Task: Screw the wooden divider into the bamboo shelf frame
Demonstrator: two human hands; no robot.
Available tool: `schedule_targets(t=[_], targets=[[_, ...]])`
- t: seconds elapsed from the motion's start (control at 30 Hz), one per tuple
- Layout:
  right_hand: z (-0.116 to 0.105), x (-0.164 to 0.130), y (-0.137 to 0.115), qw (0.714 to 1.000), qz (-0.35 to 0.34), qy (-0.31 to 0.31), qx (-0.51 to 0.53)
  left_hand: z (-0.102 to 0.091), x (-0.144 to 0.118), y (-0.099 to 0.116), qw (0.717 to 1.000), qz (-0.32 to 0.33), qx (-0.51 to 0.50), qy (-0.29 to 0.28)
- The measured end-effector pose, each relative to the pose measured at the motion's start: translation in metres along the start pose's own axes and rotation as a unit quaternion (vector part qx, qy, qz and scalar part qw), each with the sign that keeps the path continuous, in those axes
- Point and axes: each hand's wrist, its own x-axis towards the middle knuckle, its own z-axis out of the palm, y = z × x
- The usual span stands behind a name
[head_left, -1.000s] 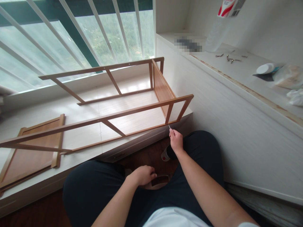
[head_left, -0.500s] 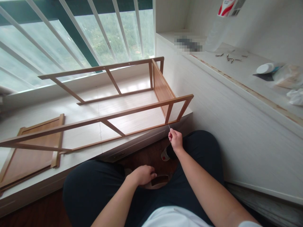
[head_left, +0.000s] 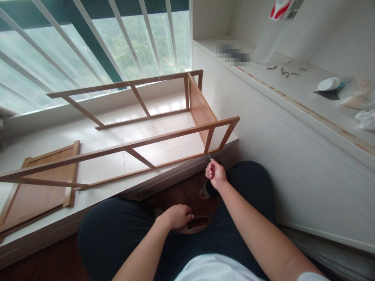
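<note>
Right hand [head_left: 216, 174] has rolled knuckles-up since a second ago — still pinching a thin metal key [head_left: 209, 157], tip at the wooden rack frame [head_left: 164, 136] just above it. Left hand [head_left: 175, 216] unmoved, curled on a dark block [head_left: 197, 223] — turning continues.

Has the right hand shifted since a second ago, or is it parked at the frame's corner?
Yes, slightly. The right hand has edged left and rolled, fingers curling more around the thin metal tool, whose tip stays by the wooden frame corner.

White window ledge [head_left: 96, 136], wooden rack frame [head_left: 137, 128], wooden panel [head_left: 38, 195]
</note>
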Motion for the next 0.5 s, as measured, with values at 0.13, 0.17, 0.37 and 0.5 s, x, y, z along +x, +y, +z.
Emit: schedule_targets(t=[0.13, 0.17, 0.37, 0.5], targets=[[-0.0003, -0.0005, -0.0033, 0.998, 0.035, -0.033, 0.043, -0.0013, 0.0003, 0.0007, 1.0, -0.001, 0.002, -0.008], [-0.0002, -0.0009, -0.0039, 0.997, 0.04, -0.04, 0.051, -0.0013, 0.0004, 0.0006, 1.0, -0.001, 0.002, -0.008], [0.0021, -0.0036, -0.0021, 0.998, 0.025, -0.026, 0.048, 0.0002, 0.0013, -0.0007, 1.0, 0.001, 0.003, -0.007], [0.0043, -0.0046, 0.0037, 1.0, -0.028, 0.002, 0.01, 0.0012, 0.0016, -0.0009, 1.0, 0.001, 0.001, -0.002]])
